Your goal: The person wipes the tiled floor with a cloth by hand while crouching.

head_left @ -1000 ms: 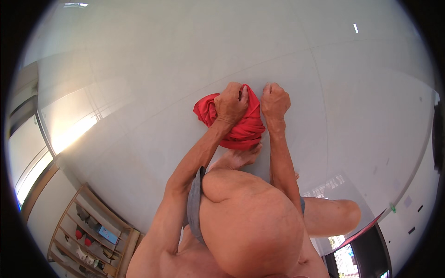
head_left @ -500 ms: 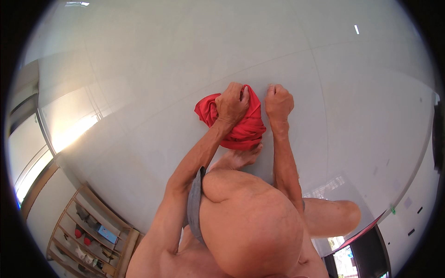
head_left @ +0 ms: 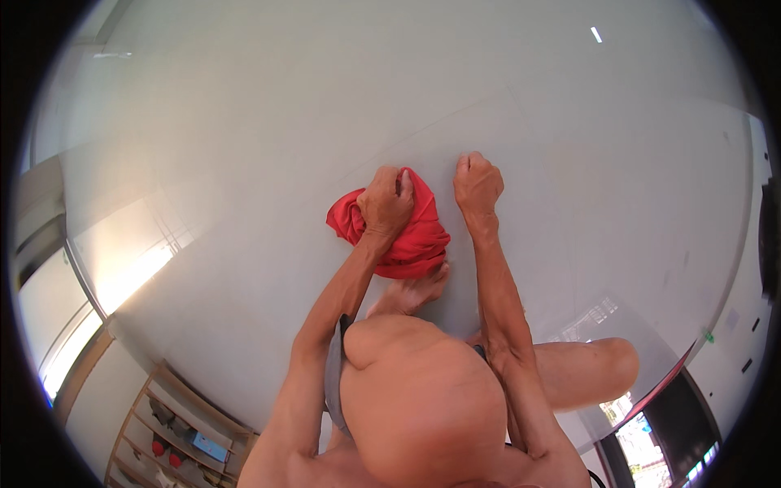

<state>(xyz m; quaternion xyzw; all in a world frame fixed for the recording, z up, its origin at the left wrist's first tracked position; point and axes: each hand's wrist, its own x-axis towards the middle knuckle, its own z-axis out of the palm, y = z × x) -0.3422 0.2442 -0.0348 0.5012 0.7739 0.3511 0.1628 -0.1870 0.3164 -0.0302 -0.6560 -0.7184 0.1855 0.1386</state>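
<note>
A bunched red cloth (head_left: 419, 232) lies on the pale, smooth floor just ahead of my bare foot (head_left: 416, 291). My left hand (head_left: 386, 200) rests on top of it, closed, gripping a fold near its far edge. Its lower edge meets my toes. To the right of the cloth, apart from it, my right hand (head_left: 478, 184) is a closed fist close to the floor. The curled fingers hide whatever may be inside it.
My bent knee (head_left: 431, 382) rises between my arms, and my other leg (head_left: 586, 372) is folded out to the right. A wooden rack (head_left: 175, 423) with assorted items stands at the lower left. A dark-framed opening (head_left: 667, 431) shows at the lower right.
The whole view has shifted a little. The gap between my right fist and my left hand looks slightly wider. My left hand keeps its hold on the red cloth.
</note>
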